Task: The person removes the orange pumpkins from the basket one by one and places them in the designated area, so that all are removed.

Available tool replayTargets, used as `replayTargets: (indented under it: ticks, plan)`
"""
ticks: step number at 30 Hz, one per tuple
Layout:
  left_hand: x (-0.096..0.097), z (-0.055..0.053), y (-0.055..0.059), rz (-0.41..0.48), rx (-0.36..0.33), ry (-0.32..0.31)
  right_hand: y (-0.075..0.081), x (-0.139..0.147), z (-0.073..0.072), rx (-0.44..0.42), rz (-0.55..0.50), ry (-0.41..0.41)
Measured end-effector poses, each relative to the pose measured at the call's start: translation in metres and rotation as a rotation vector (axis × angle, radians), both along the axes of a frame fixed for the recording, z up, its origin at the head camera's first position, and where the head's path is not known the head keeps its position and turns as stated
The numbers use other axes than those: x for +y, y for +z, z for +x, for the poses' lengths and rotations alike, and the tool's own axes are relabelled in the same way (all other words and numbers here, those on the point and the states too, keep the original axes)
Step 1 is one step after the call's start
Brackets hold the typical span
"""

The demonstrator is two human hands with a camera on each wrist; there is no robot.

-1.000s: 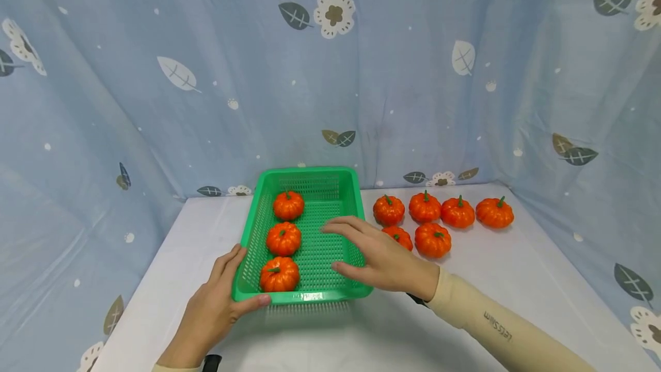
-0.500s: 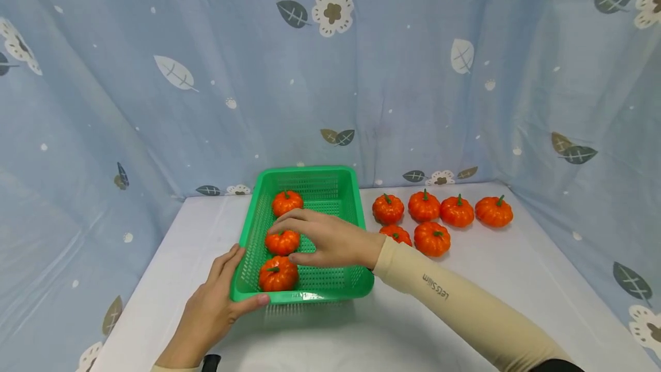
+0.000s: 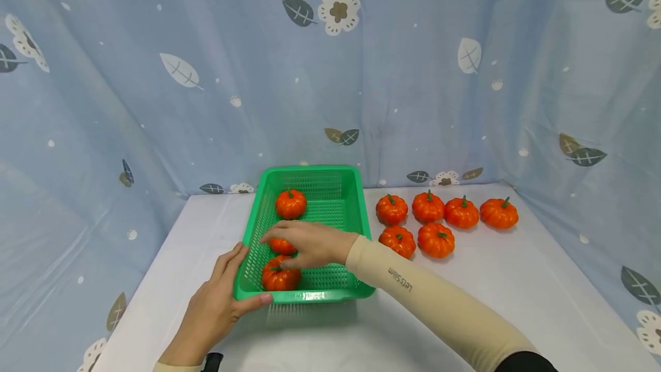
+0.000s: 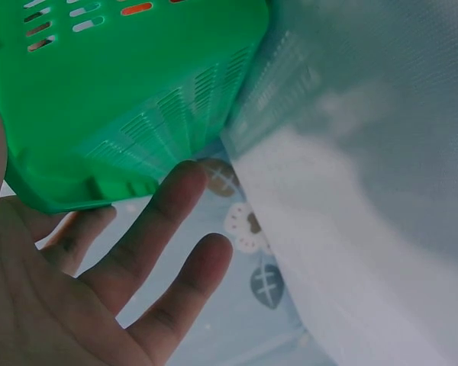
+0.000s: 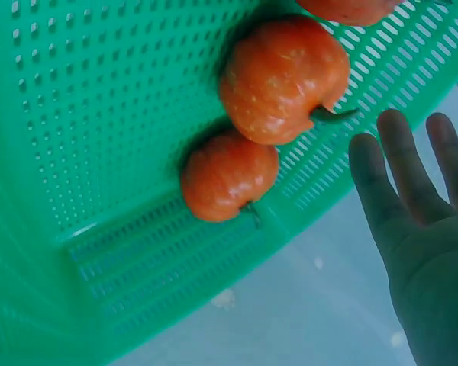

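Observation:
A green plastic basket [image 3: 365, 228] stands on the table with three small orange pumpkins in a row along its left side. The far pumpkin [image 3: 291, 203] and near pumpkin [image 3: 279, 280] show well; the middle pumpkin [image 3: 282, 245] is partly covered. Over the middle and near ones hovers my right hand [image 3: 312, 243], fingers extended and loosely spread. In the right wrist view its fingers are apart from the pumpkins. My left hand [image 3: 214, 303] holds the basket's near left corner, thumb over the front rim. The left wrist view shows its other fingers along the outer side.
Several more orange pumpkins stand in two rows right of the basket, including a front pumpkin [image 3: 397, 241] close to its wall. A white cloth [image 3: 465, 303] covers the table. Behind and at the sides hangs a blue patterned curtain [image 3: 248, 102].
My right hand has moved left, from above the basket's right side to over the middle and near pumpkins. The left hand keeps its place on the corner.

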State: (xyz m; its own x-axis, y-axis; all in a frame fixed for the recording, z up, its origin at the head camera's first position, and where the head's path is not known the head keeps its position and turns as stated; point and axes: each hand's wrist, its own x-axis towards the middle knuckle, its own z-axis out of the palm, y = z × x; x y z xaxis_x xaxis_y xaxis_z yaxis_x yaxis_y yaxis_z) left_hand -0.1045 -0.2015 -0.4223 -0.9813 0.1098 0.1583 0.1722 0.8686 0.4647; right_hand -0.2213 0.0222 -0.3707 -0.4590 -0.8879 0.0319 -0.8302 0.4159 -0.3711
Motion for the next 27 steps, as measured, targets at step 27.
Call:
replayTargets:
  ticks: [27]
  plan:
    - [0.002,0.0,-0.002,0.011,0.019,0.0,-0.035,-0.007,0.007,-0.068,0.192,-0.064]
